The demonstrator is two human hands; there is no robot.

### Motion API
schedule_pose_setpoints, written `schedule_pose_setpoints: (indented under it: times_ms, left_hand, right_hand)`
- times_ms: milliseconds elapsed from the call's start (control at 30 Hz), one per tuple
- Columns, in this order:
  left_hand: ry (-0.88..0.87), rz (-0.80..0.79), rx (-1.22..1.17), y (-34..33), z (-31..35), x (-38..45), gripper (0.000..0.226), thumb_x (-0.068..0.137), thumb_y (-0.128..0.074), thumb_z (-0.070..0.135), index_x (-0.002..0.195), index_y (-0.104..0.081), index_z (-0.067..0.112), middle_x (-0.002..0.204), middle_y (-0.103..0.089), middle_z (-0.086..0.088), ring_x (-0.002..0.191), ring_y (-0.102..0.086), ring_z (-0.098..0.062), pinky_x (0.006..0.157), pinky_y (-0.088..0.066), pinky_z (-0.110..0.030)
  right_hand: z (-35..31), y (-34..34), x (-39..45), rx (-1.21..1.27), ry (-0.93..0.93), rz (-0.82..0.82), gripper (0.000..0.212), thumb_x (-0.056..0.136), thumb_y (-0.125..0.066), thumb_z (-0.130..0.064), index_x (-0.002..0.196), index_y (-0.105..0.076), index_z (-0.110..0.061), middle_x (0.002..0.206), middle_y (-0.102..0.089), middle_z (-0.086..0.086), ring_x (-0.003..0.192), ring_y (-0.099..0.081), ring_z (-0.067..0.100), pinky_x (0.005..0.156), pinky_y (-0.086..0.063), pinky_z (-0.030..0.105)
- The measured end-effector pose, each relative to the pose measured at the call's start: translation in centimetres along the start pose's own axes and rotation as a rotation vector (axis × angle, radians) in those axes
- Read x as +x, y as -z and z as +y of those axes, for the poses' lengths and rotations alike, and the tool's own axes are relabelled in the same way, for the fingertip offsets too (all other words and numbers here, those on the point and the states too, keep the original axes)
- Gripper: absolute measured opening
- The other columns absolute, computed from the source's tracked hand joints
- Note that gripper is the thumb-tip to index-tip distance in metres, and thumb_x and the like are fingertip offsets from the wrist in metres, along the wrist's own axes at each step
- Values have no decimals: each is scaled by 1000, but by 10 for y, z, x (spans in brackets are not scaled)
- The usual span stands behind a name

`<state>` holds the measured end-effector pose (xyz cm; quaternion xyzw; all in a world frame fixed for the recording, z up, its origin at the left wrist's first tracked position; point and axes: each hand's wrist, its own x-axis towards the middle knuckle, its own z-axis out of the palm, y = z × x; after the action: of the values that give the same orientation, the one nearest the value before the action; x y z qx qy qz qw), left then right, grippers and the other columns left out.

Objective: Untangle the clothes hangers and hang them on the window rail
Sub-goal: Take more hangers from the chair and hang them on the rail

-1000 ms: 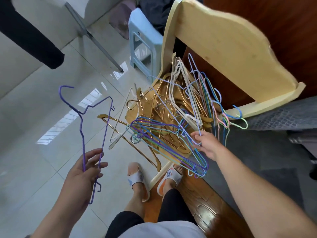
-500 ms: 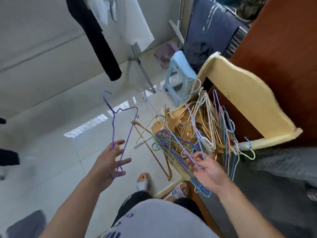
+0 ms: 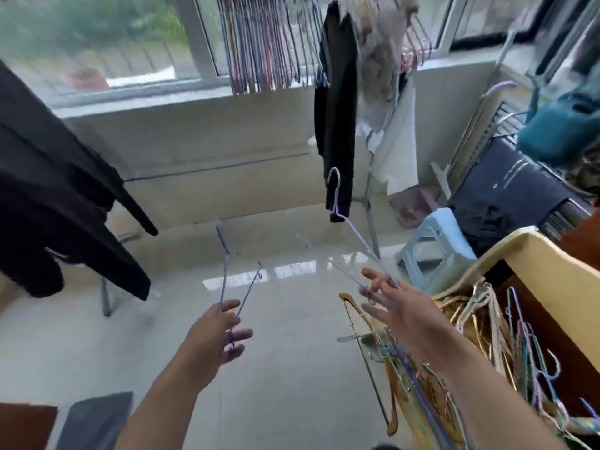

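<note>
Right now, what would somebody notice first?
Probably the tangled heap of gold and coloured wire hangers at lower right, against a pale yellow wooden board. Each hand holds a thin purple wire hanger: left hand, right hand. Many hangers already hang in a row at the window.

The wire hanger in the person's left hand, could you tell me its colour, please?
Purple; the thin wire hanger held by the left hand shows best in the head view.

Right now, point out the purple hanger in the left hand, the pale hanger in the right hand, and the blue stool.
purple hanger [image 3: 223, 280], head view, left wire arm
pale hanger [image 3: 356, 233], head view, upper wire arm
blue stool [image 3: 436, 230], head view, seat top
</note>
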<state>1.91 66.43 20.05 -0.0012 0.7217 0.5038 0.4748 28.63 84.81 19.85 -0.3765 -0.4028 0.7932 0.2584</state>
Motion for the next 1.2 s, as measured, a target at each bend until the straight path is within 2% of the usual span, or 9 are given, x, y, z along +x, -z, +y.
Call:
schedule_pose_setpoints:
  times_ms: [67, 100, 167, 267, 400, 467, 600, 1033, 1200]
  left_hand:
    - [-97, -6, 12, 36, 33, 8, 29, 103, -46, 8, 126, -61, 20, 121, -59, -3, 84, -73, -24, 63, -51, -33]
    - [-152, -4, 10, 55, 55, 10, 28, 104, -47, 10, 127, -60, 21, 119, -58, 0, 84, -71, -23, 63, -50, -32]
    - [-239, 8, -2, 97, 99, 13, 25, 105, -48, 13, 125, -60, 22, 112, -59, 3, 78, -67, -22, 60, -46, -30]
    - [-360, -54, -6, 165, 165, 8, 21, 103, -50, 13, 120, -62, 18, 101, -66, -1, 64, -60, -18, 51, -37, -24]
    - [-486, -16, -46, 220, 230, 1, 18, 105, -48, 18, 105, -65, 12, 77, -67, -5, 57, -52, -19, 55, -35, -26]
    - [-535, 21, -101, 240, 265, 8, 20, 104, -46, 18, 101, -65, 10, 68, -65, -4, 54, -48, -18, 53, -35, -26]
    - [-593, 61, -108, 254, 306, 33, 23, 106, -42, 22, 101, -62, 10, 60, -60, -1, 52, -44, -15, 52, -36, -26]
    - [-739, 194, -108, 225, 391, 100, 26, 109, -40, 21, 105, -61, 6, 70, -60, -8, 57, -49, -17, 59, -45, -33]
    - [-736, 211, -119, 209, 413, 118, 24, 108, -40, 20, 104, -60, 9, 71, -60, -8, 60, -51, -19, 61, -47, -34]
  right_hand:
    - [-19, -54, 14, -104, 72, -11, 59, 56, -89, -64, 75, -67, -12, 135, -64, 0, 118, -64, 31, 102, -52, 49]
    - [-27, -84, 23, -138, 105, -21, 54, 68, -81, -65, 74, -68, -13, 135, -62, 3, 118, -64, 33, 101, -53, 49]
    - [-38, -143, 37, -135, 176, -16, 45, 90, -57, -55, 72, -69, -15, 133, -61, 9, 114, -65, 37, 95, -55, 48]
    - [-54, -235, 51, -128, 299, 23, 51, 97, -43, -52, 68, -66, -16, 119, -63, 13, 102, -67, 32, 81, -57, 42]
    - [-71, -319, 66, -182, 399, 59, 58, 105, -40, -44, 58, -63, -19, 94, -69, 7, 93, -66, 29, 74, -55, 39]
    - [-80, -352, 80, -181, 436, 64, 52, 107, -44, -26, 60, -64, -14, 105, -69, 13, 96, -65, 31, 77, -54, 40]
    - [-79, -385, 116, -150, 344, 14, 37, 96, -51, -8, 65, -70, -11, 115, -70, 10, 100, -63, 28, 85, -49, 39]
    - [-213, -441, 308, -424, 477, 101, 32, 109, -34, -30, 92, -51, -8, 85, -49, 10, 77, -45, 24, 68, -41, 39]
    - [-233, -443, 376, -439, 346, 150, 26, 104, -37, -26, 88, -51, -11, 93, -51, 9, 87, -47, 26, 88, -49, 47]
